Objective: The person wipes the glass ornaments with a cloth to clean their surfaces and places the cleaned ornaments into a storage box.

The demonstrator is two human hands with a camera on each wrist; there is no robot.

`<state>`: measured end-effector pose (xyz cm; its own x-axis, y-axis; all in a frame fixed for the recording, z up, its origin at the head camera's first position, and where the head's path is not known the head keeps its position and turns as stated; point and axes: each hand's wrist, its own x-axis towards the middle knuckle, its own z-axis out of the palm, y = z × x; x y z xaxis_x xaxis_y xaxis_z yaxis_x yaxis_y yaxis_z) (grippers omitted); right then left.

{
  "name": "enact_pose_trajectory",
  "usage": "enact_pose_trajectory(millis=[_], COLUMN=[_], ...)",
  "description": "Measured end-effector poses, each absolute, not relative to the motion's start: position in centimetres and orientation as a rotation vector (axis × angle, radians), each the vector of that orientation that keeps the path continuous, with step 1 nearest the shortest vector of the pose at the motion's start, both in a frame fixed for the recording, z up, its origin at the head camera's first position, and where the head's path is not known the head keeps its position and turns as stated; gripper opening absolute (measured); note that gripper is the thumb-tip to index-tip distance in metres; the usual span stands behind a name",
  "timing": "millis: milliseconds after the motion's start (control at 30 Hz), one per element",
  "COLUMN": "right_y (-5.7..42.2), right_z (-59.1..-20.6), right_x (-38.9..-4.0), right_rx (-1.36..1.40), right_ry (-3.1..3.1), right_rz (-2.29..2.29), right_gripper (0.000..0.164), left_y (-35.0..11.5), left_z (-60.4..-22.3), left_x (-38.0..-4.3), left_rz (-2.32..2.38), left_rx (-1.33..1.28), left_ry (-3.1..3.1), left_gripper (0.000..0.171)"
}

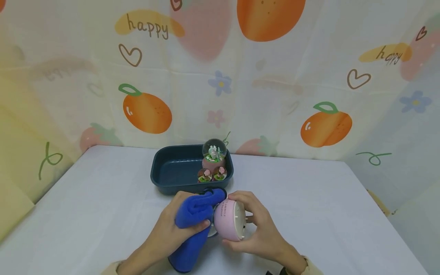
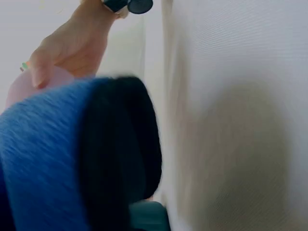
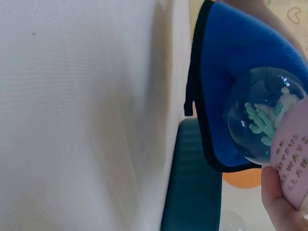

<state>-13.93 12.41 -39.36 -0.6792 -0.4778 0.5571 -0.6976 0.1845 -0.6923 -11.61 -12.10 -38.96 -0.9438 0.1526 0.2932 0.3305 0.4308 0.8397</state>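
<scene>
In the head view my left hand point(image 1: 169, 228) grips a folded blue cloth point(image 1: 195, 212) with dark edging. My right hand point(image 1: 260, 226) holds a snow globe point(image 1: 225, 220) by its pink base, tipped sideways with its underside facing right. The cloth lies against the glass dome, hiding much of it from the head view. From the right wrist, the clear dome point(image 3: 257, 115) shows green and white figures inside, and raised lettering marks the base point(image 3: 291, 154). In the left wrist view the cloth point(image 2: 48, 149) covers most of the globe.
Just beyond the hands, a dark teal tray point(image 1: 158, 179) stands on the white-covered table point(image 1: 103, 214). At its right end are another snow globe point(image 1: 214, 154) with a pinkish base and two small domes point(image 1: 205, 175) in front. A fruit-printed curtain point(image 1: 192, 95) hangs behind.
</scene>
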Motion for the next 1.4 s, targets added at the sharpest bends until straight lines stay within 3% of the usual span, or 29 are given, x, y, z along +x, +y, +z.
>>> enact_pose_trajectory(millis=[100,333,433,800,1100,1400], right_y=[12.5,12.4,12.3,12.6,12.7,12.5], right_z=[-39.3,-39.2,-39.1,-39.0,-38.9,-39.2], right_x=[-14.0,-13.7,-13.7,-14.0,-14.0,-13.9], right_rx=[1.166,1.417,1.485,1.565,1.629,1.547], right_ry=[-2.227,-2.15,-2.117,-2.084,-2.074,-2.074], right_rz=[1.508,1.285,1.173,1.127,1.101,1.121], right_gripper=[0.083,0.087,0.089,0.089,0.088,0.092], left_y=[-12.2,-12.9,-13.2,-13.3,-13.7,-13.5], left_z=[-38.7,-38.7,-38.8,-38.6,-38.9,-39.0], left_x=[-11.7,-12.3,-12.3,-12.3,-12.9,-12.8], left_rz=[-1.591,-1.93,-1.917,-1.768,-2.021,-1.978], left_rx=[-0.383,-0.523,-0.607,-0.578,-0.701,-0.665], left_ry=[-2.536,-2.686,-2.72,-2.649,-2.745,-2.714], left_gripper=[0.046,0.068,0.07,0.041,0.073,0.072])
